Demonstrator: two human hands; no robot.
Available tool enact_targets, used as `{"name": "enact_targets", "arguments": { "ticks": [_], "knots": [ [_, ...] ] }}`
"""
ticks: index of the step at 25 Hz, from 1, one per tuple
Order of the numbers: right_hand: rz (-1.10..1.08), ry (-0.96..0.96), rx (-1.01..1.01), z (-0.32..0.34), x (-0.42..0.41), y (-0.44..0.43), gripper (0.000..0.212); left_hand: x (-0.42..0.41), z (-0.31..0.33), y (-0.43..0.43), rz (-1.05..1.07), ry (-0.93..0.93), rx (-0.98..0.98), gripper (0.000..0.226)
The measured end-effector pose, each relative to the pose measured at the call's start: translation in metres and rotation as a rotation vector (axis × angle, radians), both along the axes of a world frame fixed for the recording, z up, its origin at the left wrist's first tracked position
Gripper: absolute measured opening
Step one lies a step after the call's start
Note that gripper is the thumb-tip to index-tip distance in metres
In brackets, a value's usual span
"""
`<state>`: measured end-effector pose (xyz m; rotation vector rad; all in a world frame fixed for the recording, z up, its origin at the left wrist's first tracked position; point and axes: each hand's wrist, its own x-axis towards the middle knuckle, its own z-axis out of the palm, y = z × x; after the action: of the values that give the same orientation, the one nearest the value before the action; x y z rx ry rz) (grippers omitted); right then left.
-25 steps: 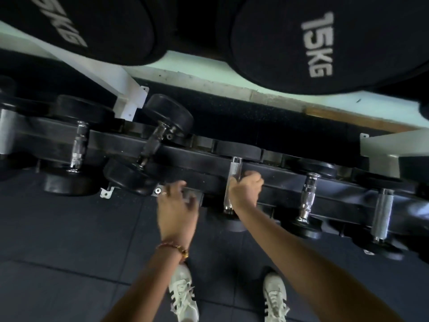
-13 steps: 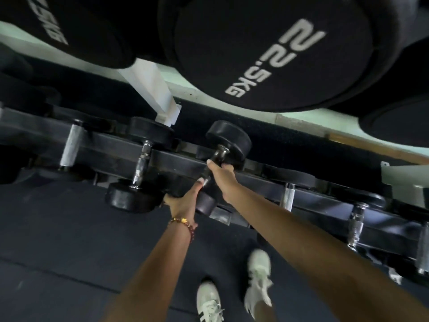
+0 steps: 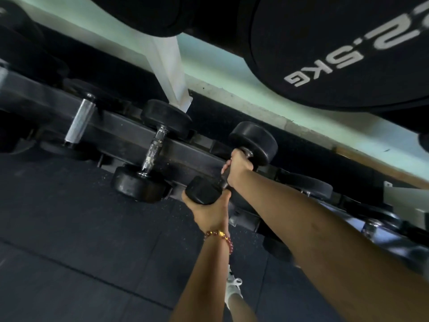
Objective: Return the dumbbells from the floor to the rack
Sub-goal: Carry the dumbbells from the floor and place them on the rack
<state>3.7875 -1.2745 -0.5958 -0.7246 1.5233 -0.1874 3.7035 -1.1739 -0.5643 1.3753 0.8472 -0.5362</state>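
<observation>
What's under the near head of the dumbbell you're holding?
The left hand cups the near head of the held dumbbell from below; the right hand grips its handle. Whether the rack supports it is hidden by the hands.

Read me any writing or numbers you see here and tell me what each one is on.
"2.5KG", with the start cut off by the frame edge, on the big black weight at top right.
No other readable text: the held dumbbell, the racked dumbbells and the rack show no markings.
</observation>
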Motion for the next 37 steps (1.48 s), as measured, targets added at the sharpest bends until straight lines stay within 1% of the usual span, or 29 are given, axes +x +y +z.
{"name": "enact_targets", "arguments": {
  "ticks": [2, 4, 5, 7, 10, 14, 16, 18, 19, 21, 23, 24, 26, 29, 31, 34, 37],
  "knots": [
    [0.027, 0.073, 0.008, -0.005, -0.004, 0.006, 0.016, -0.009, -0.007, 0.004, 0.079, 0.057, -0.05, 0.099],
    [0.161, 0.155, -0.028, -0.014, -0.012, 0.016, 0.019, -0.015, -0.012, 0.015, 0.145, 0.225, -0.118, 0.103],
    [0.244, 0.192, -0.055, -0.015, -0.015, 0.02, 0.022, -0.016, -0.01, 0.02, 0.167, 0.297, -0.148, 0.1],
    [0.331, 0.228, -0.104, -0.016, -0.014, 0.024, 0.022, -0.012, -0.017, 0.025, 0.163, 0.364, -0.195, 0.092],
    [0.34, 0.232, -0.099, -0.018, -0.016, 0.019, 0.02, -0.009, -0.022, 0.025, 0.093, 0.379, -0.197, 0.088],
    [0.294, 0.137, -0.039, -0.015, -0.018, 0.02, 0.02, -0.005, -0.015, 0.03, 0.026, 0.425, -0.167, 0.076],
    [0.314, 0.069, 0.007, -0.011, -0.021, 0.02, 0.026, -0.001, -0.016, 0.034, -0.018, 0.436, -0.176, 0.073],
    [0.333, 0.018, 0.02, -0.009, -0.027, 0.017, 0.025, 0.0, -0.015, 0.035, -0.046, 0.445, -0.188, 0.075],
    [0.348, 0.006, -0.002, -0.008, -0.029, 0.017, 0.022, -0.001, -0.014, 0.035, -0.072, 0.43, -0.171, 0.079],
    [0.364, 0.011, -0.109, -0.008, -0.034, 0.021, 0.017, -0.007, -0.012, 0.031, -0.152, 0.382, -0.092, 0.092],
    [0.395, 0.03, -0.173, -0.01, -0.043, 0.027, 0.028, -0.013, -0.014, 0.027, -0.18, 0.335, -0.038, 0.101],
    [0.454, 0.028, -0.188, -0.011, -0.048, 0.03, 0.028, -0.013, -0.016, 0.027, -0.165, 0.316, -0.039, 0.098],
    [0.585, 0.024, -0.223, -0.011, -0.054, 0.034, 0.019, -0.01, -0.02, 0.03, -0.187, 0.285, -0.019, 0.091],
    [0.633, 0.055, -0.234, -0.013, -0.052, 0.033, 0.017, -0.004, -0.024, 0.038, -0.258, 0.273, -0.003, 0.094],
    [0.625, 0.059, -0.221, -0.01, -0.05, 0.032, 0.024, -0.003, -0.023, 0.038, -0.266, 0.291, -0.002, 0.096],
    [0.689, 0.116, -0.223, 0.0, -0.055, 0.033, 0.042, -0.005, -0.021, 0.038, -0.333, 0.304, 0.009, 0.096],
    [0.808, 0.157, -0.222, 0.01, -0.061, 0.033, 0.045, 0.003, -0.018, 0.058, -0.413, 0.271, 0.01, 0.085]
  ]
}}
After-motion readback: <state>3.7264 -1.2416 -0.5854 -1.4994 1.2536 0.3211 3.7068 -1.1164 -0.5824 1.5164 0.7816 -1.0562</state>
